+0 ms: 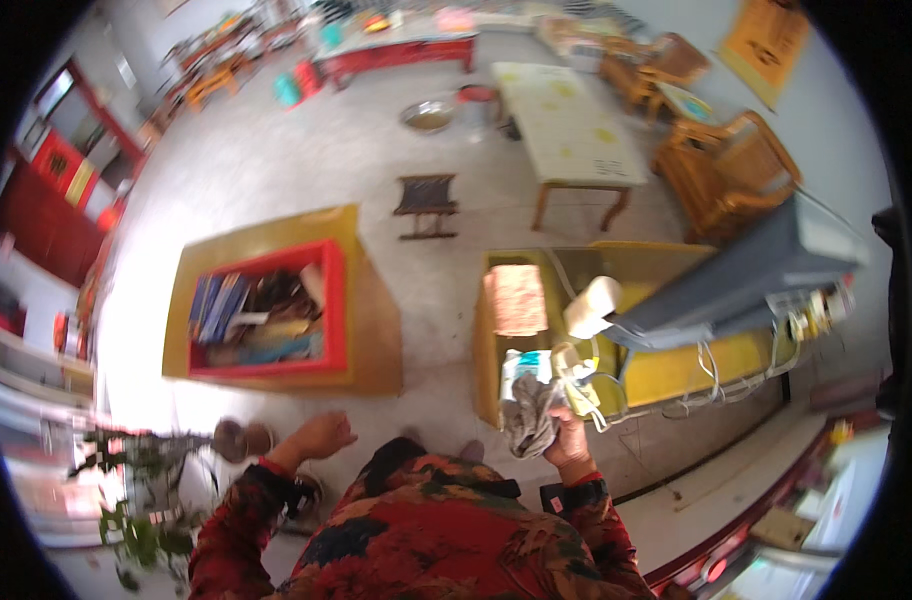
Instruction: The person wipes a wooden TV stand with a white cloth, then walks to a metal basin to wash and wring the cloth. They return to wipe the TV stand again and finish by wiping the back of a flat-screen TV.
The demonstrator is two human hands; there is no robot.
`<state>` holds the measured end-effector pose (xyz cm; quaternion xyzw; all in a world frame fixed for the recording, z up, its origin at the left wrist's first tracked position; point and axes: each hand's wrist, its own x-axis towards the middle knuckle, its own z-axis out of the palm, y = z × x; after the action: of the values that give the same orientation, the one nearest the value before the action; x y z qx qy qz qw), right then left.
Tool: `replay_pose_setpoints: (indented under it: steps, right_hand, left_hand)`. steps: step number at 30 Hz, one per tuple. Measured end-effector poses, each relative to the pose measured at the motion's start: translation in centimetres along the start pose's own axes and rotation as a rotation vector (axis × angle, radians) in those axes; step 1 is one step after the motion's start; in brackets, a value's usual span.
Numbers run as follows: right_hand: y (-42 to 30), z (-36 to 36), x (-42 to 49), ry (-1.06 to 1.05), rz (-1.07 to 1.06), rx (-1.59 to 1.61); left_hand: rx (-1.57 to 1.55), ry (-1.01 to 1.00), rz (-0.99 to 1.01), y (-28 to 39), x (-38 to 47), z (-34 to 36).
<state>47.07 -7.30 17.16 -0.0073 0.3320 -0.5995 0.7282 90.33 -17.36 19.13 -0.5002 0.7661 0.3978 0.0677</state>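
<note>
My right hand point(570, 444) grips a crumpled grey cloth point(529, 420) at the near left corner of a yellow cabinet point(489, 375). Just beyond the cloth lies a white and blue packet point(526, 363). Beside it are a pale power strip point(580, 381) with cords and a white cylindrical object point(594, 306). A folded pinkish cloth point(517, 300) rests farther back on the cabinet. My left hand point(322, 435) hangs with curled fingers, holding nothing visible. It is nearest a wooden table point(373, 330) bearing a red box point(337, 307) of books and mixed items.
A large dark screen point(741, 281) stands tilted across the cabinet's right side, with loose cables point(711, 375) along its near edge. A small folding stool point(426, 202) stands on the floor ahead. Beyond are a long covered table point(568, 127) and a metal basin point(427, 116). Leafy plants point(145, 536) stand at left.
</note>
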Motion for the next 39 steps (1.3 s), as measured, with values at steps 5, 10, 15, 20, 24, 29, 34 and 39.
replay_pose_setpoints:
  steps: [5,10,15,20,24,29,34,39]
  right_hand:
    - [0.6,2.0,3.7,-0.043,0.045,-0.028]
    - [1.0,4.9,10.0,0.099,0.069,0.024]
    - [1.8,9.5,14.5,0.004,0.060,0.001]
    - [2.0,12.6,17.6,-0.065,0.179,-0.138]
    - [0.8,13.6,20.2,-0.030,0.323,-0.247]
    - [0.2,14.5,23.1,-0.139,0.381,-0.230]
    - [0.3,15.3,24.5,-0.087,0.411,-0.274]
    - [-0.2,16.8,25.8,-0.082,0.417,-0.259]
  left_hand:
    - [-0.107,0.099,-0.111,1.0,-1.6,-3.5]
    - [-0.335,0.128,-0.107,0.7,-0.8,-7.7]
    - [-0.363,0.161,-0.138,-3.9,-0.6,-10.1]
    - [-0.706,0.160,-0.427,-8.5,-0.3,-9.1]
    - [-1.297,0.374,-0.567,-8.8,0.2,-7.3]
    - [-1.754,0.515,-0.598,-8.6,0.6,-8.4]
    - [-1.712,0.723,-0.564,-9.6,1.7,-11.1]
    - [-1.702,0.785,-0.540,-11.1,2.9,-11.7]
